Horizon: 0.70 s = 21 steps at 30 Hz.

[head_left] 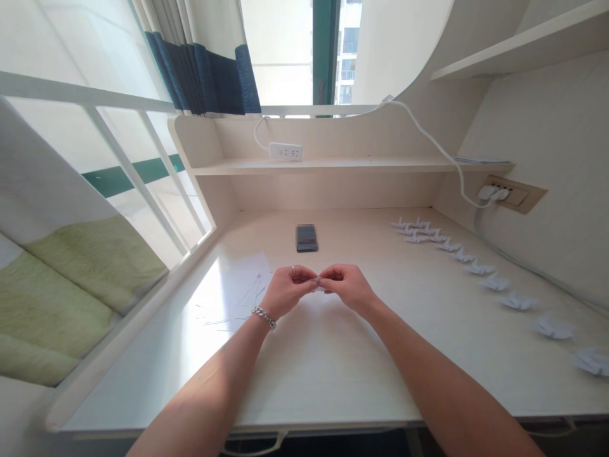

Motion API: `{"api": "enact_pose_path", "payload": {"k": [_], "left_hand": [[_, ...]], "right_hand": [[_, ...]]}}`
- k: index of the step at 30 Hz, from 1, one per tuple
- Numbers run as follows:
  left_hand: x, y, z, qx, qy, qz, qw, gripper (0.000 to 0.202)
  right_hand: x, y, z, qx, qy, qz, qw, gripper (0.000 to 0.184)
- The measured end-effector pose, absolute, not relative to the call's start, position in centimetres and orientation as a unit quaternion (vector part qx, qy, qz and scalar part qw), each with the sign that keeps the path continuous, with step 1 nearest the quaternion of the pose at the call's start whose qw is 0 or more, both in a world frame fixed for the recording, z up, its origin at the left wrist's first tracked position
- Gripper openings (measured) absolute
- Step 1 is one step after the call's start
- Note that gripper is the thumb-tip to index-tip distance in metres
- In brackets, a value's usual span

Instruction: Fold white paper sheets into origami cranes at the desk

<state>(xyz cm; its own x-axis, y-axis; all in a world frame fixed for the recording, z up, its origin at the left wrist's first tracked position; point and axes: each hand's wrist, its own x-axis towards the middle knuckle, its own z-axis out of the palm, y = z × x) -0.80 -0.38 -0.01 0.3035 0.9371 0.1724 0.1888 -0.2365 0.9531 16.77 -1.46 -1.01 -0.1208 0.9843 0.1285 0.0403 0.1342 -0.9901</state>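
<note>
Both hands meet over the middle of the white desk, pinching one small piece of folded white paper [318,287] between their fingertips. My left hand [288,289], with a ring on a finger and a chain bracelet at the wrist, grips its left side. From the other side my right hand [349,285] holds it between thumb and fingers. Most of the paper is hidden by the fingers, so its folded form cannot be made out. Left of my left hand lie white paper sheets [238,285] with thin strips on them, partly in bright sunlight.
Several folded white paper cranes [495,281] stand in a line along the desk's right side. A dark, box-like object [306,238] lies beyond my hands. On the back shelf sits a white power strip [285,152]; its cord [440,146] runs to the wall socket [516,193].
</note>
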Motion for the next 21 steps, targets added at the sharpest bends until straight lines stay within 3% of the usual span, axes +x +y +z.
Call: {"api": "enact_pose_path", "payload": {"k": [21], "left_hand": [[-0.4,-1.0,1.2,0.626,0.394,0.456,0.496,0.005]], "right_hand": [[16.8,-2.2,-0.2,-0.389,-0.527,0.529,0.540,0.010]]}}
